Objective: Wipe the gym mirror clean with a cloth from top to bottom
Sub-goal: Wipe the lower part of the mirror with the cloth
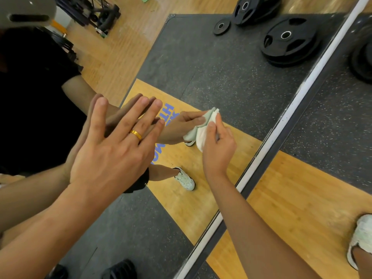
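The person's right hand (pixel 218 146) has its fingers and thumb curled round a bunched white cloth (pixel 201 135) and presses it against the gym mirror (pixel 231 77). The cloth sits a little above the white frame strip (pixel 302 93) along the mirror's bottom edge, with bare glass between them. The left hand (pixel 112 150) holds nothing. It lies flat on the glass with straight fingers close together, farther from the strip than the cloth, and a gold ring (pixel 136 134) shows on one finger.

The cloth is this low on the glass and the camera is tipped down toward the floor, so the wipe appears to be in its lower stretch, late in a top-to-bottom pass. The band of glass between the cloth and the strip probably remains to be wiped, as may the glass under the left palm. The upper mirror is out of view, so whether it is clean cannot be told. No streaks or smears can be made out on the visible glass. Black weight plates (pixel 289 41) are reflected above the strip, and a pale shoe (pixel 360 236) stands on the wooden floor below it.
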The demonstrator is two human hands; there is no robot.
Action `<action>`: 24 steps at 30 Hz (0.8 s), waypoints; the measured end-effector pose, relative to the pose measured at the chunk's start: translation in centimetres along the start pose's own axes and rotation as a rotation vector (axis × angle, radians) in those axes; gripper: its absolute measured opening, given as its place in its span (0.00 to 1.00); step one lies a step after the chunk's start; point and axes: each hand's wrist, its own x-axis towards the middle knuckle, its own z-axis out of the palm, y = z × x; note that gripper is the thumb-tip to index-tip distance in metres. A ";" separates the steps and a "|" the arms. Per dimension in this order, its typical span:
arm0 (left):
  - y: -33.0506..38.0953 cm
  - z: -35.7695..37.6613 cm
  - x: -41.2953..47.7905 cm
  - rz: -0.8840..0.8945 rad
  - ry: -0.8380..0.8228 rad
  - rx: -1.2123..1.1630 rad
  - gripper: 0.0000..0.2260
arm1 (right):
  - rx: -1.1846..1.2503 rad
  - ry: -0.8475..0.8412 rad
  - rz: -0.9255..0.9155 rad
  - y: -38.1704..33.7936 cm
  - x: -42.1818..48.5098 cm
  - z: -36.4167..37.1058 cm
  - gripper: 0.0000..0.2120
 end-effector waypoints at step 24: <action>5.0 0.1 -16.1 -0.124 -0.077 -0.133 0.26 | -0.203 -0.140 -0.044 7.4 -11.6 -0.8 0.24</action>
